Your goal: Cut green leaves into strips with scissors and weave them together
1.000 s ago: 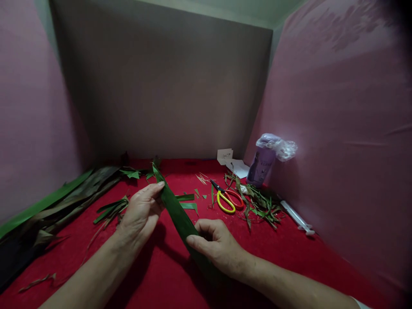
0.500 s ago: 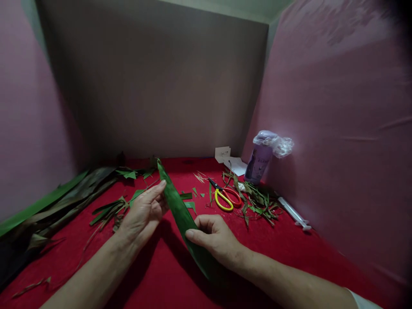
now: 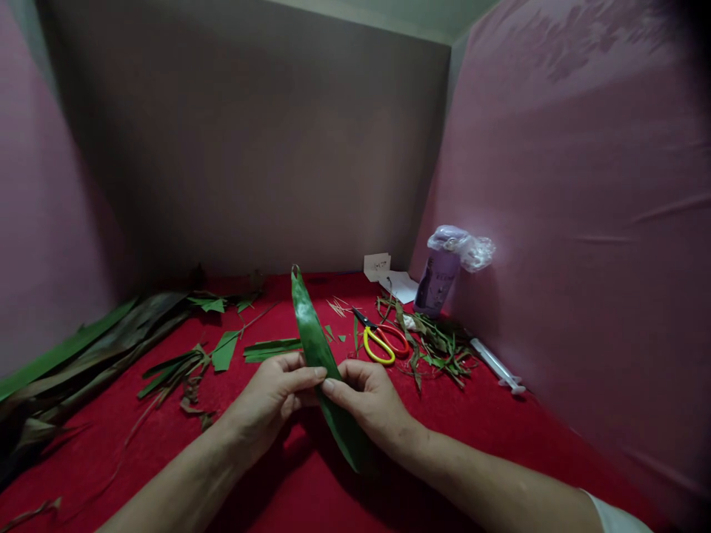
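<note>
Pinched from both sides, one long green leaf (image 3: 312, 331) sits between two hands: the left hand (image 3: 270, 397) and the right hand (image 3: 371, 400) both close on it, thumbs on top, thumb tips almost meeting across the blade at mid-length. Each hand clamps firmly on the leaf, fingers curled underneath.

One leaf only in the grip. It is held just above the red cloth (image 3: 500, 444), front and centre, its narrow tip pointing away toward the grey back wall and its broader end running down toward the person. It looks smooth, glossy and deep green, tapering to a point, with a slight lengthwise curl.

Counting the rest: one pair of scissors (image 3: 380, 342), with one yellow loop and one red, lies just beyond the right hand. One purple bottle (image 3: 437, 283), with clear plastic bunched on its top, stands upright by the pink wall. One white syringe (image 3: 495, 365) lies beside it. Two white paper slips (image 3: 383, 270) sit at the back. A heap of leaf trimmings (image 3: 438, 346) lies right of the scissors, and a bundle of long leaves (image 3: 83, 348) stretches along the left.
</note>
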The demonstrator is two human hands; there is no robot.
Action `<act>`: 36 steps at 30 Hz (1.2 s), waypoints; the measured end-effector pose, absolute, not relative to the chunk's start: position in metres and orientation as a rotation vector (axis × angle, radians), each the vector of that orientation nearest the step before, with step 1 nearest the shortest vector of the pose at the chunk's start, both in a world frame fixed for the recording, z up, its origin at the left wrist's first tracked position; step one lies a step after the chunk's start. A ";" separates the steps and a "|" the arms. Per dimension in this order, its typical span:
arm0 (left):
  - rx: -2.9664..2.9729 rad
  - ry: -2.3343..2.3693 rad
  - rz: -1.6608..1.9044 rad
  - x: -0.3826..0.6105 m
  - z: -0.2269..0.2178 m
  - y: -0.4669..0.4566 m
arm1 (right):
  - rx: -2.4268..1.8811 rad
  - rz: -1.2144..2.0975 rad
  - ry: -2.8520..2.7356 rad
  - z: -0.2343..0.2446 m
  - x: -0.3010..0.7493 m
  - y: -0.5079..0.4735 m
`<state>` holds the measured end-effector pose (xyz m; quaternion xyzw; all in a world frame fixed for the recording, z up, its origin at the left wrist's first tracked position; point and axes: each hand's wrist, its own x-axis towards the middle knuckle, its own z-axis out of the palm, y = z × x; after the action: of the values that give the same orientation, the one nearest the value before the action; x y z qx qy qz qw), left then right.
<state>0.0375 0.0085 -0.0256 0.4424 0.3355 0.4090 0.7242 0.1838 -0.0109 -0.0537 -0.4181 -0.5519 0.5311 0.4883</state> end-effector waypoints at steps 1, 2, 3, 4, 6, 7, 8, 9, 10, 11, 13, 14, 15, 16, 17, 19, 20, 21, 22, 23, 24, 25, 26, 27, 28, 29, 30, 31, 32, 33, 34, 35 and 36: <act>0.978 0.757 0.909 0.037 -0.026 0.009 | -1.027 1.303 -1.343 -0.053 0.184 -0.011; 0.981 0.774 0.919 0.036 -0.027 0.011 | -1.036 1.312 -1.345 -0.053 0.184 -0.011; 0.986 0.790 0.935 0.035 -0.027 0.012 | -1.043 1.316 -1.349 -0.051 0.185 -0.011; 0.993 0.803 0.953 0.033 -0.026 0.014 | -1.046 1.313 -1.354 -0.050 0.185 -0.012; 1.005 0.824 0.989 0.031 -0.025 0.017 | -1.038 1.296 -1.361 -0.048 0.184 -0.012; 1.010 0.830 1.003 0.030 -0.024 0.018 | -1.034 1.296 -1.357 -0.047 0.184 -0.011; 1.014 0.835 1.010 0.029 -0.024 0.019 | -1.036 1.303 -1.341 -0.047 0.184 -0.011; 1.018 0.839 1.015 0.029 -0.023 0.020 | -1.047 1.315 -1.318 -0.047 0.183 -0.011; 1.022 0.844 1.018 0.029 -0.023 0.020 | -1.063 1.327 -1.295 -0.048 0.183 -0.011; 1.022 0.848 1.022 0.029 -0.023 0.021 | -1.080 1.333 -1.277 -0.049 0.183 -0.011; 1.013 0.856 1.029 0.030 -0.023 0.021 | -1.102 1.326 -1.266 -0.050 0.182 -0.010; 1.006 0.855 1.033 0.030 -0.024 0.021 | -1.105 1.313 -1.272 -0.050 0.182 -0.010; 0.999 0.849 1.035 0.031 -0.024 0.021 | -1.106 1.299 -1.279 -0.050 0.182 -0.010; 0.993 0.843 1.031 0.031 -0.025 0.021 | -1.106 1.281 -1.284 -0.050 0.182 -0.010; 0.987 0.838 1.020 0.032 -0.025 0.021 | -1.111 1.259 -1.285 -0.050 0.183 -0.010; 0.963 0.832 0.965 0.032 -0.028 0.020 | -1.122 1.235 -1.278 -0.050 0.183 -0.009; 0.945 0.835 0.928 0.033 -0.029 0.020 | -1.128 1.242 -1.264 -0.050 0.184 -0.008; 0.922 0.843 0.894 0.033 -0.031 0.019 | -1.132 1.259 -1.245 -0.050 0.184 -0.007; 0.900 0.855 0.868 0.033 -0.034 0.019 | -1.137 1.282 -1.227 -0.050 0.185 -0.006; 0.882 0.869 0.851 0.033 -0.036 0.019 | -1.144 1.303 -1.211 -0.049 0.186 -0.005; 0.870 0.886 0.846 0.033 -0.038 0.019 | -1.155 1.317 -1.205 -0.049 0.187 -0.005; 0.865 0.903 0.848 0.033 -0.039 0.020 | -1.169 1.322 -1.210 -0.049 0.188 -0.004; 0.866 0.920 0.853 0.033 -0.040 0.020 | -1.184 1.324 -1.223 -0.048 0.188 -0.004; 0.870 0.933 0.862 0.033 -0.040 0.021 | -1.198 1.323 -1.239 -0.047 0.189 -0.004; 0.871 0.947 0.872 0.032 -0.039 0.022 | -1.209 1.322 -1.252 -0.046 0.190 -0.004; 0.867 0.964 0.889 0.031 -0.038 0.023 | -1.213 1.322 -1.264 -0.046 0.191 -0.004; 0.860 0.981 0.914 0.031 -0.036 0.024 | -1.212 1.325 -1.270 -0.045 0.191 -0.004; 0.853 0.995 0.943 0.030 -0.035 0.025 | -1.207 1.331 -1.262 -0.045 0.190 -0.004; 0.847 1.007 0.970 0.030 -0.033 0.025 | -1.203 1.341 -1.247 -0.044 0.190 -0.005; 0.842 1.017 0.994 0.029 -0.032 0.026 | -1.201 1.353 -1.227 -0.044 0.189 -0.005; 0.835 1.032 1.013 0.029 -0.030 0.026 | -1.200 1.368 -1.202 -0.044 0.188 -0.005; 0.825 1.048 1.024 0.029 -0.029 0.026 | -1.201 1.382 -1.178 -0.044 0.187 -0.006; 0.813 1.063 1.029 0.029 -0.029 0.026 | -1.206 1.392 -1.158 -0.044 0.186 -0.006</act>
<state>0.0293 0.0261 -0.0285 0.3598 0.4706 0.4555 0.6645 0.1861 -0.0057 -0.0438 -0.4909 -0.4714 0.5665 0.4646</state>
